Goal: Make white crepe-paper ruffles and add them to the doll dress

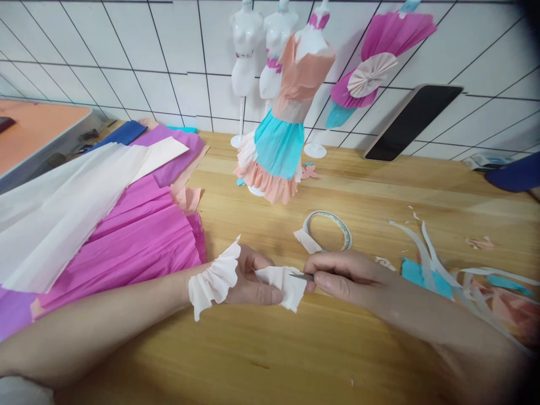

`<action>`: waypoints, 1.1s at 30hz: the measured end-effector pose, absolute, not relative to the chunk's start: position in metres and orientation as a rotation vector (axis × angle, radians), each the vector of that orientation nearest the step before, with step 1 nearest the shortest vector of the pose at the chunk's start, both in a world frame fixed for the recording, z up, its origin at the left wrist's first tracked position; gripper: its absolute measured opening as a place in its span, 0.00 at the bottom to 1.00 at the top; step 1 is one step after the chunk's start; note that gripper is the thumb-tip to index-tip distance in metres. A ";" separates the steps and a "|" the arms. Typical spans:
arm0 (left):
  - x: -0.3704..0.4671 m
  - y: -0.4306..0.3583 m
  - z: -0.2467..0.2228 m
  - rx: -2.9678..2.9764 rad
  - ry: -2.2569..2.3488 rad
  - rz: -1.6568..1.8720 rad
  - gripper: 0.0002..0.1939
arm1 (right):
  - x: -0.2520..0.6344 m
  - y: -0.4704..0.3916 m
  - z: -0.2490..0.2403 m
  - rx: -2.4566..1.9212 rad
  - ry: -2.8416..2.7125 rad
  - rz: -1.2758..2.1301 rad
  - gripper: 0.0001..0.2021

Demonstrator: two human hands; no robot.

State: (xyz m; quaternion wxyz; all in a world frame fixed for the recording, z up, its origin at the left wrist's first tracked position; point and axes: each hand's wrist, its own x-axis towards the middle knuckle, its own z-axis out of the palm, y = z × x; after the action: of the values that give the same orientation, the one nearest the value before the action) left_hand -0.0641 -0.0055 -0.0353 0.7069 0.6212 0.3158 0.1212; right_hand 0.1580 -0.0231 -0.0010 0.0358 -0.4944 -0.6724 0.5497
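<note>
A strip of white crepe paper [217, 279] with a ruffled edge drapes over the back of my left hand [253, 287]. Its flatter end is pinched between my left thumb and fingers. My right hand [343, 274] is closed round what look like metal tweezers [301, 276], mostly hidden in the fingers. Their pointed tip rests on the strip's free end, to the right of my left thumb. Just beyond my right fingertips lies a roll of double-sided tape [348, 233], its loose end pulled out.
At the back stands a mannequin in a peach and blue paper dress [280, 143], with bare white mannequins [247, 31] behind. A phone [415, 121] leans on the tiled wall. Pink crepe paper [122, 242] and white paper [63, 197] lie left; tape strips and scraps [426, 275] right.
</note>
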 end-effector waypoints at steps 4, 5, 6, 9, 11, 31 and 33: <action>-0.064 -0.006 -0.025 1.258 0.674 0.251 0.08 | 0.156 -0.025 -0.002 -1.538 -2.088 1.676 0.16; -0.064 -0.006 -0.024 1.256 0.670 0.249 0.07 | 0.156 -0.026 -0.002 -1.540 -2.095 1.673 0.16; -0.064 -0.006 -0.023 1.260 0.668 0.244 0.07 | 0.156 -0.026 -0.002 -1.541 -2.099 1.671 0.16; -0.064 -0.005 -0.024 1.278 0.648 0.220 0.08 | 0.155 -0.025 -0.002 -1.520 -2.090 1.687 0.17; -0.064 -0.004 -0.025 1.275 0.636 0.210 0.08 | 0.155 -0.024 -0.003 -1.493 -2.077 1.695 0.17; -0.063 -0.005 -0.018 1.274 0.672 0.148 0.07 | 0.156 -0.023 -0.002 -1.499 -2.125 1.700 0.16; -0.063 -0.005 -0.018 1.278 0.680 0.166 0.07 | 0.160 -0.020 -0.001 -1.487 -2.088 1.739 0.17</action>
State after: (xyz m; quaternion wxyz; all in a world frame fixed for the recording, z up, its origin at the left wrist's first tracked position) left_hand -0.0629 -0.0049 -0.0179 0.7461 0.5840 0.3108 0.0758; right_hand 0.1599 -0.0200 -0.0009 0.0220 -0.4800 -0.6740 0.5612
